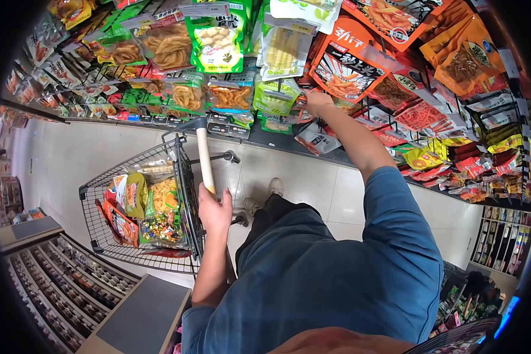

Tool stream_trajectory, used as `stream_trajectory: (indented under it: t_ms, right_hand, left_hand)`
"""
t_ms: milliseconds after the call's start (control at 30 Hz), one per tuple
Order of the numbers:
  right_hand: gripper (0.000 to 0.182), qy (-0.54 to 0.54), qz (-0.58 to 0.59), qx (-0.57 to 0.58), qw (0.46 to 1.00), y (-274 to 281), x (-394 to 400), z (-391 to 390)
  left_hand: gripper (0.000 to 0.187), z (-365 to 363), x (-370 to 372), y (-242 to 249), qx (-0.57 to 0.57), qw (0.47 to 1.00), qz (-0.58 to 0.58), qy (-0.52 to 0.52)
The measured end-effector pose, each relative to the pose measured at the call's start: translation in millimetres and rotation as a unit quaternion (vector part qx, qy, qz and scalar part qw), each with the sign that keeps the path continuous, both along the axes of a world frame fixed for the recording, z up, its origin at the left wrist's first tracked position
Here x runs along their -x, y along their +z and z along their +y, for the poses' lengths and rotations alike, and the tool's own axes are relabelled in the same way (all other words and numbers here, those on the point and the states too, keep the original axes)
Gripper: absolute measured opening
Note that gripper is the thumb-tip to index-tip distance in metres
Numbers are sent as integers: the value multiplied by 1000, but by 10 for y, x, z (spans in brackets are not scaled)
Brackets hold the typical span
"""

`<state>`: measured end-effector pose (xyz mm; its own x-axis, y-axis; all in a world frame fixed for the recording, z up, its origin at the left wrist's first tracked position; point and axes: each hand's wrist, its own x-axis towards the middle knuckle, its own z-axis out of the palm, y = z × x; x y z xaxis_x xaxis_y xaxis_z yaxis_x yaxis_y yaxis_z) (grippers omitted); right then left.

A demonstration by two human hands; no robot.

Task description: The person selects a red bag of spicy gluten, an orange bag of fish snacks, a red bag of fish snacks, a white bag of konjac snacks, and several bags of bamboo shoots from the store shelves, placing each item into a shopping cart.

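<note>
My left hand (214, 207) is wrapped around the pale handle (205, 156) of a wire shopping cart (109, 248). Inside the cart lie several snack bags, among them an orange packet (121, 223), a yellow-green bag (136, 196) and a clear bag of wrapped candies (164, 221). My right hand (318, 104) reaches in among hanging snack packets on the shelf rack, beside a green and white packet (275, 97) and below a large orange packet (347, 62). Its fingertips are hidden by the packets, so whether they grip one cannot be seen.
Rows of hanging snack bags (218, 41) fill the rack in front, with a dark bottom ledge (277, 140). A low display unit (135, 318) with slotted rows stands at lower left. Pale floor tiles (348, 200) lie around my shoes (276, 186). More shelves (501, 239) are at the right.
</note>
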<state>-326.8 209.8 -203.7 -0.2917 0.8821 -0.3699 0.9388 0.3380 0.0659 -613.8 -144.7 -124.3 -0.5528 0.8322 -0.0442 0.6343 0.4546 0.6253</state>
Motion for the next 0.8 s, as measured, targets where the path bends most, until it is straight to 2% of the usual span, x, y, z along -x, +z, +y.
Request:
stream_trajectory:
  t_ms: [200,300,400,467,600,700,733,800]
  right_hand:
    - [46,-7,-45,60,997,153,61,-8]
    - [47,-5,-65,37,997,0,34,38]
    - [59,-7,-18,-7,1000,-79,34,53]
    - [65,-24,-27,-25,999,-42,111,43]
    - [72,-13,-109,22,994,-171,159,183]
    - [68,11,-145,-17,989,-148,216,128]
    - [60,-3,-115,-14,993,-120,214,117]
    - [46,-30,-53,-9,998,-57,172,99]
  left_hand:
    - [58,15,-10,-13,-8,1000,5,5]
    - [58,25,-9,10,-6,1000,3,5]
    - [58,25,-6,17,-1,1000,0,6]
    - [58,27,-7,23,-4,1000,2,7]
    - [59,15,-10,2,-11,1000,-8,12]
    - [57,39,-23,110,16,998,-50,29]
    - [56,48,-33,150,29,997,-69,37]
    - [56,9,-38,17,-76,996,52,16]
